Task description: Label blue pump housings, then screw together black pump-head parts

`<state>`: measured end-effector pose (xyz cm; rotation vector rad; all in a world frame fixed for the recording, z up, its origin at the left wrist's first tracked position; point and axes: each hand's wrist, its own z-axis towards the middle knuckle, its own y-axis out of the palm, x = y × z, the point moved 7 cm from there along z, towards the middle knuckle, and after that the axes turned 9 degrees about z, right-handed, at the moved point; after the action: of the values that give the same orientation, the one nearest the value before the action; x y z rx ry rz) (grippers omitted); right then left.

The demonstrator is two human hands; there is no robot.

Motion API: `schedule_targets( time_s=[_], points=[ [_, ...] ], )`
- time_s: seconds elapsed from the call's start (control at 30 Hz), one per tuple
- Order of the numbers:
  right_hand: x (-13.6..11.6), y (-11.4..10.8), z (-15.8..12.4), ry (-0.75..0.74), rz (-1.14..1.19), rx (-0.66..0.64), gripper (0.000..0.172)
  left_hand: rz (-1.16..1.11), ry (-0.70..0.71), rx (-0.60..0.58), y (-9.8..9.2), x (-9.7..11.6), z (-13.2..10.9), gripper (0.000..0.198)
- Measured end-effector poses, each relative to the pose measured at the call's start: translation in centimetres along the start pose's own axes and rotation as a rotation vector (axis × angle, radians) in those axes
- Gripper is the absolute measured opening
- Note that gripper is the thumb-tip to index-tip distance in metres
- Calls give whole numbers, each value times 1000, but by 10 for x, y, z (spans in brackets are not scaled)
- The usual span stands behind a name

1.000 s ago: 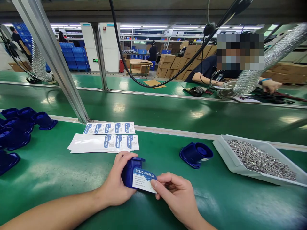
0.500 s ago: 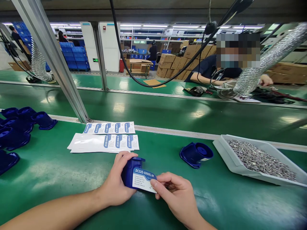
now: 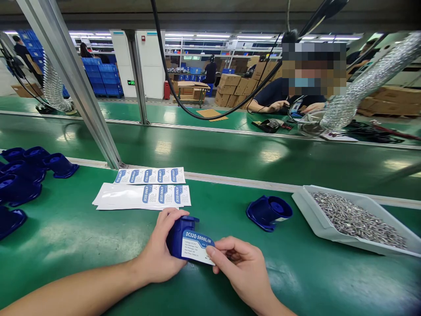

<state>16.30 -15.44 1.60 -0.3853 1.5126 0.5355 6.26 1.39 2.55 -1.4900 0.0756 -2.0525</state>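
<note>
My left hand (image 3: 166, 252) is wrapped round a dark blue plastic housing (image 3: 176, 235), held on its side just above the green bench. Between the thumb and fingers of my right hand (image 3: 241, 267) is the right end of a blue and white label (image 3: 197, 248) printed DC52Q-5000L/H. The label's left end lies against the housing, while its right end stands off it. Beyond my hands lie sheets of labels (image 3: 167, 195), the nearer one partly bare backing. To the right, another blue housing (image 3: 269, 213) rests on the bench with a label edge showing on its side.
Several blue housings (image 3: 23, 173) cluster at the left. A white tray (image 3: 305, 210) of small metal screws or pins stands at the right. An aluminium post (image 3: 75, 83) rises behind the sheets. Across the line, a co-worker (image 3: 269, 94) sits near a silver duct (image 3: 378, 74).
My hands, the housing and the label have hardly moved. Across the line, the co-worker has shifted left and drawn both hands together in front.
</note>
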Motion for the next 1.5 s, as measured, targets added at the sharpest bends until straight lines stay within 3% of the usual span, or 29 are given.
schedule_targets(
  time_s=[1.5],
  points=[
    [4, 2, 4, 68, -28, -25, 49, -6, 5, 7, 0, 1, -2, 82]
  ],
)
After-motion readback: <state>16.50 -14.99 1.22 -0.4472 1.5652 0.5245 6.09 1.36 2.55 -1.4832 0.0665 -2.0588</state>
